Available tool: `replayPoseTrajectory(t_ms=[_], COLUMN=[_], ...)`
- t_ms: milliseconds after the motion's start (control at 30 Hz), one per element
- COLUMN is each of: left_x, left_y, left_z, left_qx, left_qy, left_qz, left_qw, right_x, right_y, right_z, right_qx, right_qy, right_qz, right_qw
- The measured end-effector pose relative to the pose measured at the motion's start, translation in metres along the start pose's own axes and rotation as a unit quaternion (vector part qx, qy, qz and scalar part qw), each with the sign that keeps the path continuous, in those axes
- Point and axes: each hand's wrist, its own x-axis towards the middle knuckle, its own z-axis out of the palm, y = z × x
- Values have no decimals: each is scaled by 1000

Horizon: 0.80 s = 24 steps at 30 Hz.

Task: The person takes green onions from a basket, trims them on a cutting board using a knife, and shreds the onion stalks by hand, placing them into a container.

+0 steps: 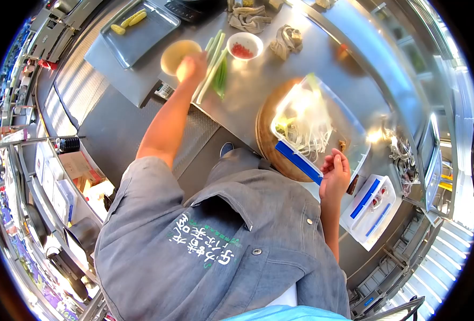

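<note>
My left hand (192,67) reaches over the edge of a yellowish round bowl (176,52); its fingers are blurred. Just right of that hand lie long green onion stalks (211,68), and beyond them stands a white bowl (244,45) holding small red pieces. A clear plastic container (354,125) with a blue clasp rests on a round wooden board (264,119) and holds pale shredded strips (311,125). My right hand (336,170) is beside the container's near right corner, palm up with curled fingers; what it may hold cannot be made out.
A metal tray (135,45) with yellow pieces is at the upper left. Crumpled cloths (287,41) lie at the back of the steel table (247,80). A white box (368,211) with blue clasps stands at the right. Shelves (82,176) line the left.
</note>
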Motion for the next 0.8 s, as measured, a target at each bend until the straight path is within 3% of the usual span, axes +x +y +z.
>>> replayPoseTrajectory(t_ms=[33, 100, 133, 233, 267, 367, 433, 500, 633, 767, 800], left_x=[0, 37, 51, 85, 78, 105, 127, 116, 95, 65, 60], left_y=[-8, -91, -115, -173, -165, -188, -207, -181, -86, 38, 56], left_z=[-9, 41, 46, 61, 49, 84, 96, 66, -8, 13, 36], left_qx=[1, -20, -27, -75, -340, -409, -397, -394, -344, -223, -265], left_qy=[24, 363, 397, 224, -67, -97, -40, 22, -45, -188, -262], left_qz=[-35, 4, -32, -164, -309, -246, -231, -218, -101, 5, 29], left_qw=[999, 931, 917, 958, 885, 873, 887, 893, 932, 957, 928], right_x=[-5, -17, -23, -38, -41, -46, -50, -55, -64, -67, -69], right_y=[-1, -2, -2, 4, 6, 10, 10, 7, 20, 22, 21], right_z=[-12, -32, -40, -55, -58, -53, -44, -36, -36, -27, -23], right_qx=[3, -6, -2, -6, -13, -40, -52, -57, -90, -75, -68], right_qy=[8, 59, 73, 115, 121, 129, 127, 121, 122, 131, 139], right_qz=[-1, -39, -44, -44, -36, -26, -20, -28, -30, -18, -15], right_qw=[1000, 998, 996, 992, 992, 990, 990, 991, 988, 988, 988])
